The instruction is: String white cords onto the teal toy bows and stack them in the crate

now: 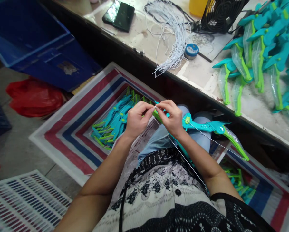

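My left hand (pixel 139 118) and my right hand (pixel 171 118) meet over my lap, thumbs and forefingers pinching a white string (pixel 208 137) near the lime-green tip of a toy bow (pixel 202 126). The bow is teal with lime-green ends and lies across my thighs, partly hidden by my right hand and forearm. From the pinch, one run of string stretches to the bow's far right tip. Another run passes down under my right forearm. Whether a knot sits between the fingertips is too small to tell.
A lined crate (pixel 69 132) at left holds several bows; another lined crate (pixel 267 190) stands at lower right. On the bench are a bundle of white strings (pixel 169 35), a small round tin (pixel 191 51), a black fan (pixel 219 16) and piled bow parts (pixel 262 58). A blue bin (pixel 52 64) stands upper left.
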A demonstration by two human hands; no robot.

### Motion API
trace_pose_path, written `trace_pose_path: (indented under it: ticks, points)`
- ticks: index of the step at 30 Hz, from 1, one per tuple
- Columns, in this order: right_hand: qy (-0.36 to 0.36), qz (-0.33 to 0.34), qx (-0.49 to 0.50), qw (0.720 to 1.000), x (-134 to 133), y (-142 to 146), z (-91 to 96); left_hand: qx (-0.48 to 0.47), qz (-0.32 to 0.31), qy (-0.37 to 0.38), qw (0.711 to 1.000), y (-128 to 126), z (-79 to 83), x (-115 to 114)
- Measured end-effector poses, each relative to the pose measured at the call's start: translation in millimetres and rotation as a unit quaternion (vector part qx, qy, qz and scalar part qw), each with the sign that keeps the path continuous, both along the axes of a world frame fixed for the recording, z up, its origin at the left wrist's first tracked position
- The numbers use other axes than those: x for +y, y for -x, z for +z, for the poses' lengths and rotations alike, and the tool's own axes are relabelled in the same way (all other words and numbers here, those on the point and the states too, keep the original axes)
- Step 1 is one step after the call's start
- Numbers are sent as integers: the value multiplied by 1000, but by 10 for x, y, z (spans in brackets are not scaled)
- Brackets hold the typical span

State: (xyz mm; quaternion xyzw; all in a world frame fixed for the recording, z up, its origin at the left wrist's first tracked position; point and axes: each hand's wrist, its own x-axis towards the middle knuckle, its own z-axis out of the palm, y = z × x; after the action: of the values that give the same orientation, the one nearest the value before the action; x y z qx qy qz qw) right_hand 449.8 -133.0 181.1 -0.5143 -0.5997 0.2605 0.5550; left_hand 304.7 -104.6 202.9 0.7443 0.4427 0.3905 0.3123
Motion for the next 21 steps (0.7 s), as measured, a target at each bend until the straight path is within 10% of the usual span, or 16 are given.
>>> trace_pose_path:
  ticks: [9, 21]
  points:
    - [6, 31, -10, 999, 58, -51, 38, 14, 32, 36, 999, -2, -20, -26]
    - [115, 86, 67, 987, -194, 353, -415, 76, 81, 95, 989, 621, -169, -482]
